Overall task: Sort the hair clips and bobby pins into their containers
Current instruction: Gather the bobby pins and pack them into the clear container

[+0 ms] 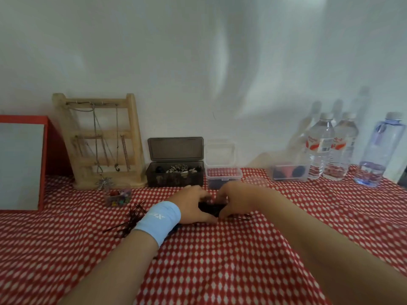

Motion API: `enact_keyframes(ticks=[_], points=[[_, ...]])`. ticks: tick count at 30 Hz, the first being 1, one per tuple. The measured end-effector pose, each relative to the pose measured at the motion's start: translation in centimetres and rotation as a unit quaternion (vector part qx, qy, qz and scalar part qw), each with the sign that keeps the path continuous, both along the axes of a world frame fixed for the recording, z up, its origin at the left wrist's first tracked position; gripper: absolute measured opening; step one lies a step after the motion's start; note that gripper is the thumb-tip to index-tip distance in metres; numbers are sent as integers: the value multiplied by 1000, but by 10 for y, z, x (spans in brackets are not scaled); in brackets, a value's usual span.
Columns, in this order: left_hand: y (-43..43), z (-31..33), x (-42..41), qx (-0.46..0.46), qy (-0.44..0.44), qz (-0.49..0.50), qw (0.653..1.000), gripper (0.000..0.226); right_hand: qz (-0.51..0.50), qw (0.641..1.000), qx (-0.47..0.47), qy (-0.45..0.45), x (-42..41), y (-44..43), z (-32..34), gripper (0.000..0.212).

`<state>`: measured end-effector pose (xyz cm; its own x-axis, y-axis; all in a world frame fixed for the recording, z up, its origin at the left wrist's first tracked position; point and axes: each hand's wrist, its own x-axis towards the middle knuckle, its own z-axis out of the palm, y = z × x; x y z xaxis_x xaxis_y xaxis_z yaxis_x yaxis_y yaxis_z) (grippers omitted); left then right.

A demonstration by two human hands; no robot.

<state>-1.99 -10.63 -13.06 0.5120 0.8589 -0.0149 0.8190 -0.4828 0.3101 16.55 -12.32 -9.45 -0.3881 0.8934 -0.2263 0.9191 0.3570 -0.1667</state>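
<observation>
Head view, single entry. Tabletop (pixel 220 260) under a red cloth with white diamond print. Left hand (pixel 189 205), with a pale blue wristband (pixel 159 219), and right hand (pixel 234 200) meet at the middle of the tabletop. Both grips are curled inward, narrow, cupped round a dark heap (pixel 211 209) of hair pieces; blur hides whether these are clips or pins. Loose bobby pins (pixel 132 216) lie scattered just left of the wristband. Against the wall, beyond the hands, a smoky box (pixel 175 175) stands with its lid up, metal clips showing inside. Just beside it on the right is a clear box (pixel 223 176), lid also up, with dark contents low inside. Other stock: wooden jewellery stand (pixel 99 139) hung with chains, small clear tub (pixel 117 197) of coloured bits, red-framed panel (pixel 22 164), shallow clear tray (pixel 288 173), two water bottles (pixel 320 148), and a lilac bottle (pixel 378 150). Handling note, as judgement: the pieces look light, stiff and thin, likely to snag together and slide on cloth. A pinch at the closed end of one pin, or across a clip's spine, should separate it better than a scoop of the whole heap.
</observation>
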Motion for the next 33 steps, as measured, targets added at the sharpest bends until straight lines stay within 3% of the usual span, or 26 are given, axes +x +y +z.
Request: enact_keyframes(ticks=[3, 6, 11, 15, 23, 26, 29, 33], points=[[-1, -1, -6, 0, 16, 22, 1000, 85, -2, 1000, 8, -14, -4, 6, -3, 41], [-2, -1, -10, 12, -2, 23, 1000, 71, 8, 1000, 7, -28, -14, 8, -6, 47], [-2, 2, -17, -4, -16, 16, 1000, 60, 9, 999, 41, -30, -17, 13, -11, 34], [-1, 1, -21, -1, -39, 13, 999, 43, 22, 998, 52, -26, -19, 14, -12, 42], [-4, -1, -22, 7, -64, 32, 997, 60, -1, 992, 42, -118, -31, 26, -22, 39], [-2, -3, -27, -11, -90, 39, 995, 70, -5, 994, 53, -96, -20, 28, -26, 32], [1, -3, -31, -42, -97, 41, 994, 75, -10, 999, 33, -15, -9, 22, -19, 28], [4, 2, -31, -42, -141, 38, 988, 46, -8, 999, 8, 44, 2, 21, -6, 22]])
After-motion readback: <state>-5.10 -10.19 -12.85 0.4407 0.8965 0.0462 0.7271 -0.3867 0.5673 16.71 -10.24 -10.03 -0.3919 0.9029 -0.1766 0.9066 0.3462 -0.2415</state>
